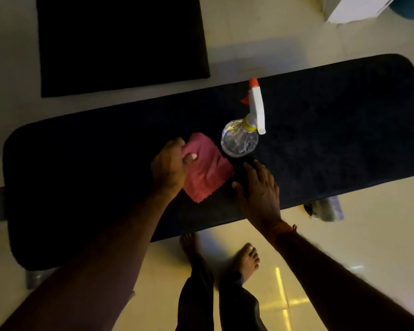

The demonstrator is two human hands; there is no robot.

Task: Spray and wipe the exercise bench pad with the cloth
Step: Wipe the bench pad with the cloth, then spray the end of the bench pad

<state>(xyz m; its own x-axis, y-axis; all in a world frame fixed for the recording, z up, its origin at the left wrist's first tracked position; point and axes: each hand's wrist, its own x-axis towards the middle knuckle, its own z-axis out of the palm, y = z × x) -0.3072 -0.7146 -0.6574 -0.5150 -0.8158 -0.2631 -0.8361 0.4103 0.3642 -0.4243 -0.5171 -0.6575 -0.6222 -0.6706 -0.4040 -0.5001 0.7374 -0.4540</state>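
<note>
Left hand (170, 167) grip pinches cloth (207, 168) on pad (320, 144).

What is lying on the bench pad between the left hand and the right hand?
The red cloth lies between them in the head view; the left hand grips its edge, the right hand rests beside it.

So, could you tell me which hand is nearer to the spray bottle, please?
The right hand: its fingertips reach just below the spray bottle. The left hand sits further away, gripping the cloth.
</note>
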